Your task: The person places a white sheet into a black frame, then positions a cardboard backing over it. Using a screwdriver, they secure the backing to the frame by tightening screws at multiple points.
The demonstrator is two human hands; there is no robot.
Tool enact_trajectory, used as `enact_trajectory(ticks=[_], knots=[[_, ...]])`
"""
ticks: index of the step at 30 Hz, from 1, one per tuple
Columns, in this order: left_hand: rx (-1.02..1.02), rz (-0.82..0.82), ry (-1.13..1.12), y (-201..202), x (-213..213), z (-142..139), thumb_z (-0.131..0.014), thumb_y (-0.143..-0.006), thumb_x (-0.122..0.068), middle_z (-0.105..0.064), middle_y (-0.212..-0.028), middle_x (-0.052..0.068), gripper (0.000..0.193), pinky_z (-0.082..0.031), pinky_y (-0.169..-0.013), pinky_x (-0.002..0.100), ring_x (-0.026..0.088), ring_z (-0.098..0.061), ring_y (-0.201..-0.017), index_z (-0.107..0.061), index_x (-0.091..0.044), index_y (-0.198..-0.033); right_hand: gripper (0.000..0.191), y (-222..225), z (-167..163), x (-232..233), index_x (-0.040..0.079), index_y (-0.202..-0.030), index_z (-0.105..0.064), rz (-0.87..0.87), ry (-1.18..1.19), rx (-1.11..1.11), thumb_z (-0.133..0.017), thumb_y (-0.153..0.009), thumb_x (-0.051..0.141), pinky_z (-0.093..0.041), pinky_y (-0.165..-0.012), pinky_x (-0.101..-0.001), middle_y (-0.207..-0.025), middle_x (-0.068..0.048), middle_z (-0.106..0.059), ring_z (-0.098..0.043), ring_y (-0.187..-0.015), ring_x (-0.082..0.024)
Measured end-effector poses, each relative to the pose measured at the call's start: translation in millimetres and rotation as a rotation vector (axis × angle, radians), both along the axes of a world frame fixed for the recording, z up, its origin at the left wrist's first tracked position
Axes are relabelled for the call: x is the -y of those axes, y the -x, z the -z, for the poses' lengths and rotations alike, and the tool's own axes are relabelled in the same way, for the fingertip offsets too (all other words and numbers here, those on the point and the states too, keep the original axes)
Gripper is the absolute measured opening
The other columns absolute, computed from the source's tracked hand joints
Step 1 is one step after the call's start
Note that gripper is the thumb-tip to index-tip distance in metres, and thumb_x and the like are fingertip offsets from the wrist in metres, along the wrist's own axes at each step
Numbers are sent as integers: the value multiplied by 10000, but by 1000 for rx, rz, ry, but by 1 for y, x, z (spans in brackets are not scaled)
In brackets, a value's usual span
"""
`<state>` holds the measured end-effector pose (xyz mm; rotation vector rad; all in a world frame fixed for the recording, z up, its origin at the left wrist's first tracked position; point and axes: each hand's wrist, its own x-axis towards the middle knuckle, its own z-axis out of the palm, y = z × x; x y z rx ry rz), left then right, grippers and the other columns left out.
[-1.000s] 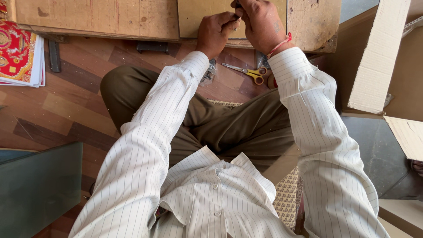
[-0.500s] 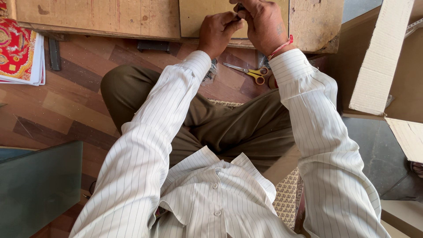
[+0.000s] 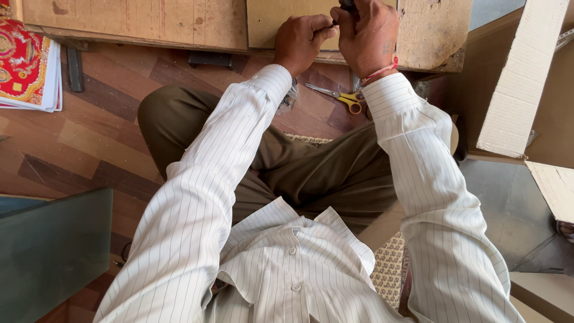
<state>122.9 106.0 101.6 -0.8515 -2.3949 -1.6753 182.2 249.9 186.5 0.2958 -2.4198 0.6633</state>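
Seated person, head cam looking down over striped shirt sleeves and olive trousers. Both hands up at the top edge of frame, over a low wooden table (image 3: 149, 24) w/ a tan cardboard sheet (image 3: 269, 24) lying on it.

Left hand (image 3: 302, 39): grip curled tight, fingers folded in, thumb and forefinger pinching the near end of a small dark object (image 3: 345, 6). Right hand (image 3: 368, 36): grip also closed, wrapped around the same object from the other side; red thread band at the wrist. Object is mostly hidden by the fingers and cut by the frame edge, so can't tell what it is. Only a thin dark bit shows between the two hands, plus a dark tip above the right knuckles.

Key relation: object sits right between the two grips, hands touching or nearly so. What shows runs roughly left-right, from the left fingertips into the right fist, then up out of view. Right hand has more of it; left only nips the end. Both equally near, no reach needed.

Around: yellow-handled scissors (image 3: 338, 96) on the wood-pattern floor (image 3: 89, 143) just below the right wrist, blades pointing left, untouched. Red and gold printed sheets (image 3: 24, 66) stacked far left. White cardboard box flap (image 3: 520, 84) at right, well apart from the hands. Dark glass pane (image 3: 54, 251) lower left.
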Motion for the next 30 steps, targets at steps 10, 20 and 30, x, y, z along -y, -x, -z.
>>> enact_trajectory(ticks=[10,20,30], knots=[[-73,-15,10,2,-3,6,-793,-873,-222,-771,-901,101,147,-590,-724,403,305,-748,-800,-788,-110,-968,214,-3,5,8,37,-904,-661,120,36,-45,-837,-955,147,-513,-565,-408,-752,-155,-688,-670,-662,-387],[-35,10,80,3,0,5,-791,-877,-236,-784,-901,93,150,-584,-733,405,303,-754,-803,-802,-120,-971,290,-3,12,13,38,-881,-670,271,139,-19,-900,-913,213,-516,-528,-348,-672,-70,-713,-692,-573,-219],[-91,133,178,7,-5,53,-693,-949,-89,-597,-1490,91,172,-545,-1112,364,294,-671,-1291,-767,-94,-1104,211,-17,110,-81,76,-877,-659,441,353,-69,-868,-882,110,-589,-629,-304,-770,-66,-748,-709,-674,-130]])
